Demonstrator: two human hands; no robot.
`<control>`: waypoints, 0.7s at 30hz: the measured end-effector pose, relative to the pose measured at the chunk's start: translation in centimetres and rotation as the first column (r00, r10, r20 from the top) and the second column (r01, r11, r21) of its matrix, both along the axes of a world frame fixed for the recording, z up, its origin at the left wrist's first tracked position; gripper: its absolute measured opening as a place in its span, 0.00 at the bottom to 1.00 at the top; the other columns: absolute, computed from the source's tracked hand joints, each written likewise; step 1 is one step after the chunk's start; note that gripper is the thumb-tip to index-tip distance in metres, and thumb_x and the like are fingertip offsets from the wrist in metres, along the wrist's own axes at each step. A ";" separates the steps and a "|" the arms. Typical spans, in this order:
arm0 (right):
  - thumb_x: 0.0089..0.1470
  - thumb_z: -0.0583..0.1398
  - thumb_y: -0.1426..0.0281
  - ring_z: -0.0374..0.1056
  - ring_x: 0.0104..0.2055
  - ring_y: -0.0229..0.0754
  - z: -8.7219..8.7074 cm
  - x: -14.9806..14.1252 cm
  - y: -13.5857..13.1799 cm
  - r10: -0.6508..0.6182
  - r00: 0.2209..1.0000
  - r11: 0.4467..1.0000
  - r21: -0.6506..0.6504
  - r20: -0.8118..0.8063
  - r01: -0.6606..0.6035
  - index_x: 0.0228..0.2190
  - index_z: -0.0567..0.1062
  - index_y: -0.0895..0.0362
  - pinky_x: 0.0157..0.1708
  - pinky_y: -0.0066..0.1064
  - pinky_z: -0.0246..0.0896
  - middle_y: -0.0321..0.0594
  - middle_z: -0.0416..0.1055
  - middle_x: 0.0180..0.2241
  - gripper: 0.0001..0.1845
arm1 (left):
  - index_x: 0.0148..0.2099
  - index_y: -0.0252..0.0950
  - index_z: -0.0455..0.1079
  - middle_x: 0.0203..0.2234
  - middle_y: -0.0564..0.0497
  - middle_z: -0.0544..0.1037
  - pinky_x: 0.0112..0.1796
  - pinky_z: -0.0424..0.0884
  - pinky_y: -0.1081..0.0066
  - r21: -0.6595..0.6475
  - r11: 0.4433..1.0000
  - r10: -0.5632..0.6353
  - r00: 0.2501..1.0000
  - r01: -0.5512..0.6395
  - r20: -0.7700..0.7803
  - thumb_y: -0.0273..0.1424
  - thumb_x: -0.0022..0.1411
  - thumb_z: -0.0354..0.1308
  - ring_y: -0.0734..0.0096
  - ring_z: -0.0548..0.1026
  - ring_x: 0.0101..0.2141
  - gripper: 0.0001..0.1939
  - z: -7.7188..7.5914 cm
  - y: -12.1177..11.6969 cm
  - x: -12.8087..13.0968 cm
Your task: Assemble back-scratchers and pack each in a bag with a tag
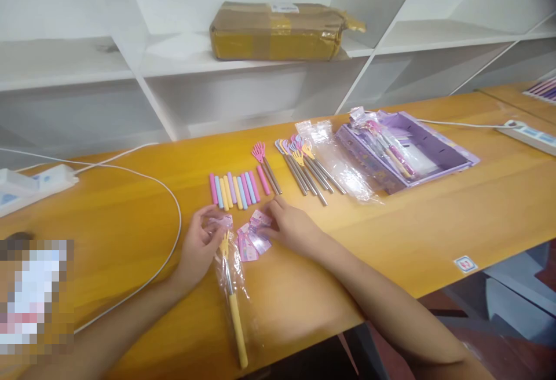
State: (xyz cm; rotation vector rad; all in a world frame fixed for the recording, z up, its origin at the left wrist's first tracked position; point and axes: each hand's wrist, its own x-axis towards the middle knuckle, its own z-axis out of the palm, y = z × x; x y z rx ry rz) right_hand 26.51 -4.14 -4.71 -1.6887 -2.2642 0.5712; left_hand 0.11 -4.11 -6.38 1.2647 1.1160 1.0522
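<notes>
My left hand (197, 247) is closed on the top of a clear plastic bag (245, 304), which has a pink-and-purple label at its mouth. Inside the bag lies a back scratcher (237, 328) with a yellow claw, metal rod and yellow grip. At the small stack of pink-and-purple printed cards (248, 245), my right hand (291, 226) has its thumb and fingers around the edge of a card (260, 219). Just beyond my hands is a row of pink, blue, yellow and purple grips (234, 190). Metal rods with coloured claws (304, 163) lie to their right.
Empty clear bags (343, 163) lie beside a purple box (434, 136) holding packaged back scratchers. A taped carton (278, 32) sits on the white shelf behind. A white cable (178, 218) curves along the left, near a power strip (39, 186). Another power strip (532, 135) is at right.
</notes>
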 end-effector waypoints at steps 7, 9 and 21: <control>0.60 0.72 0.61 0.73 0.37 0.41 -0.3 0.3 0.2 -0.045 0.999 0.998 -0.037 -0.027 0.044 0.43 0.73 0.56 0.35 0.32 0.64 0.42 0.72 0.45 0.18 | 0.72 0.47 0.50 0.54 0.47 0.73 0.58 0.72 0.57 0.002 0.993 -0.117 0.991 0.117 0.065 0.34 0.67 0.69 0.64 0.77 0.52 0.40 -0.1 -0.7 0.4; 0.58 0.73 0.62 0.71 0.36 0.40 -0.5 0.4 0.2 -0.045 0.998 0.998 -0.035 -0.054 0.043 0.41 0.72 0.56 0.34 0.32 0.63 0.41 0.72 0.43 0.19 | 0.71 0.50 0.48 0.55 0.46 0.73 0.60 0.70 0.54 0.020 0.983 -0.182 0.975 0.181 0.126 0.33 0.66 0.70 0.62 0.76 0.56 0.41 -0.4 -1.3 0.6; 0.65 0.66 0.56 0.59 0.24 0.34 0.7 -0.6 -0.9 0.045 0.726 0.997 -0.016 -0.686 -0.077 0.33 0.67 0.54 0.25 0.27 0.56 0.29 0.66 0.25 0.18 | 0.62 0.50 0.48 0.52 0.47 0.76 0.54 0.72 0.60 -0.048 0.937 -0.332 0.924 0.346 0.191 0.32 0.68 0.69 0.63 0.76 0.56 0.34 -1.2 -2.0 0.5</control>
